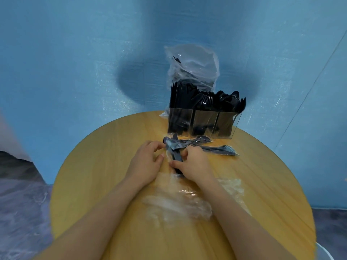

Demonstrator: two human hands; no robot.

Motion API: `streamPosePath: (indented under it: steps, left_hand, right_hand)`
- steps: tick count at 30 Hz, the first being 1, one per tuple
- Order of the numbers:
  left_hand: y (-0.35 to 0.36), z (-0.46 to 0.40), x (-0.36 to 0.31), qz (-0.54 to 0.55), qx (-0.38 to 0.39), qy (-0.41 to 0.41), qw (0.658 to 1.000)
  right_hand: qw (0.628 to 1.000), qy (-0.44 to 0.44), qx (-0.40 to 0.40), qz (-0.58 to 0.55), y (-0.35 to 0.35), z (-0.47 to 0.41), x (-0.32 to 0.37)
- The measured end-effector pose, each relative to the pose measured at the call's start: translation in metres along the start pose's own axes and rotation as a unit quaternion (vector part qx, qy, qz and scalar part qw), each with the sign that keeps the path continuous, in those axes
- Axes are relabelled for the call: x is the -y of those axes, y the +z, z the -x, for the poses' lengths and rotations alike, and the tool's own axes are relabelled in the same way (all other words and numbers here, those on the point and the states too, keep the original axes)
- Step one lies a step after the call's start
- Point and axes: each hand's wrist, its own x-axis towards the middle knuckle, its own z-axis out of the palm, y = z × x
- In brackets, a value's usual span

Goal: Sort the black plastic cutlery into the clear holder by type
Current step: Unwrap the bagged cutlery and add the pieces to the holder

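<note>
Both my hands are on one wrapped cutlery pack (175, 156), just in front of the holder (201, 124). My left hand (148, 162) pinches the pack's clear wrapper at its left edge, fingers curled. My right hand (195, 164) grips the pack's near end, thumb and fingers curled round the black handles. The pack lies on the table (93, 166), its far tip almost at the holder's front wall.

Holder: three compartments, all loaded upright. Left one holds knives I think, middle forks, right spoons; lower parts are hard to read through the plastic.

Two more wrapped packs (210, 146) lie just in front of the holder, right of my hands, crossing each other. Empty wrappers (180, 201) are piled nearer me than the holder, between my forearms. A clear bag (193, 66) with more black cutlery stands right behind the holder, against the blue wall (75, 62).
</note>
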Motion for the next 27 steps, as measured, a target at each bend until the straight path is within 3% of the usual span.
streamPosePath:
  steps: [8,17,20,23,27]
  left_hand:
    - [0.0,-0.005,0.0,0.065,-0.083,-0.001,0.994]
    - [-0.006,-0.005,-0.006,0.134,-0.18,0.015,0.974]
    - [-0.009,-0.001,-0.015,0.224,-0.135,-0.003,0.965]
    - [-0.011,0.001,-0.022,0.36,-0.059,-0.023,0.931]
    - [-0.014,-0.001,-0.021,0.439,-0.064,-0.057,0.894]
  right_hand:
    - [0.994,-0.079,-0.026,-0.07,-0.006,0.001,-0.008]
    - [0.955,-0.159,-0.117,-0.224,-0.021,0.006,-0.009]
    - [0.936,-0.174,-0.117,-0.281,-0.022,0.009,-0.007]
    - [0.929,-0.196,-0.082,-0.302,-0.018,0.012,-0.004]
    - [0.925,-0.208,-0.067,-0.31,-0.017,0.012,0.0]
